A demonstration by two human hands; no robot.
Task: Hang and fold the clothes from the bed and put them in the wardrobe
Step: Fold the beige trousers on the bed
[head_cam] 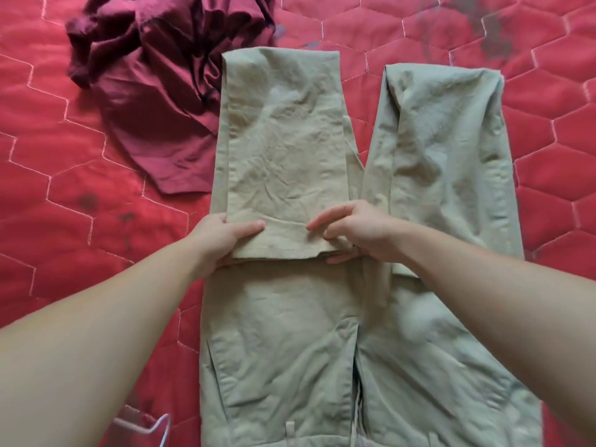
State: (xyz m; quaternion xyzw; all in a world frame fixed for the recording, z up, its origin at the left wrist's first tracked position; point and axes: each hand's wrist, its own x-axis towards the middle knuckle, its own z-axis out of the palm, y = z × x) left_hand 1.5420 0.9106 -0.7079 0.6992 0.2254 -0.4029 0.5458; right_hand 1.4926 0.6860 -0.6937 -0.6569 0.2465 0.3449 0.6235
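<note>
1. A pair of khaki cotton trousers (290, 333) lies flat on the bed, waistband toward the camera, both legs folded back on themselves so that their hems rest across the thigh area.
2. The folded left trouser leg (283, 140) lies smooth and creased; its hem sits squarely between the person's two hands.
3. The left hand (222, 240) grips the outer corner of that hem, thumb on top of the cloth and fingers tucked beneath it.
4. The right hand (351, 233) pinches the inner corner of the same hem, index finger stretched along the fabric, thumb under the edge.
5. The right trouser leg (445, 150) lies folded alongside, slightly splayed outward, a narrow V of bedcover showing between the two legs.
6. A crumpled maroon satin garment (154, 91) lies heaped at upper left, its edge touching and partly hidden by the left trouser leg.
7. A clear plastic hanger (151, 427) shows at the lower edge, just beside the waistband.
8. All rests on a red quilted bedcover with hexagon stitching (483, 27), which carries several dark stains.
</note>
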